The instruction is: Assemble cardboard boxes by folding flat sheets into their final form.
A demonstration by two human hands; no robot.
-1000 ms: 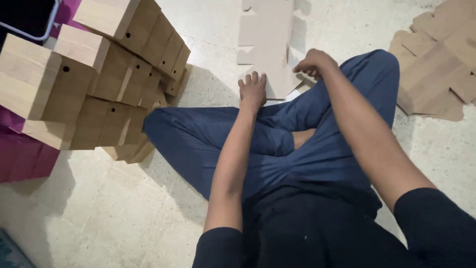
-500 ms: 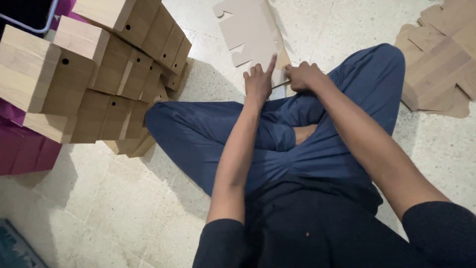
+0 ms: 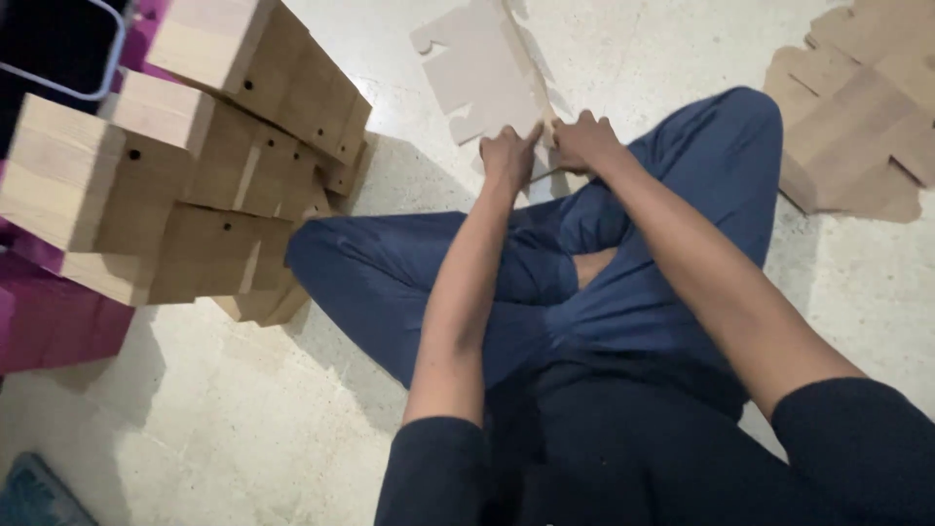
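Head view, looking down on a seated, cross-legged figure in blue trousers [image 3: 409,282] and dark sleeves. Left hand [image 3: 508,156] and right hand [image 3: 582,142] close together just past the knees, both closed on the near edge of a flat cardboard cutout [image 3: 482,73]; fingers curled over the edge, thumbs hidden, so the exact pinch cannot be told. Cutout pale brown, notched along its sides, lying on the speckled light floor [image 3: 195,419] and reaching away from the hands toward the top of the frame, near end touching or just above the trousers. Stack of folded brown boxes [image 3: 195,185] at left, well apart from the hands, each with small round holes in its side, piled several high and leaning. Purple boxes [image 3: 49,321] beneath and behind the stack at the left edge. Pile of flat brown cardboard sheets [image 3: 862,117] at upper right, on the floor beside the right knee, apart from both hands. Dark object with a pale rim [image 3: 49,44] in the top left corner, kind not clear.
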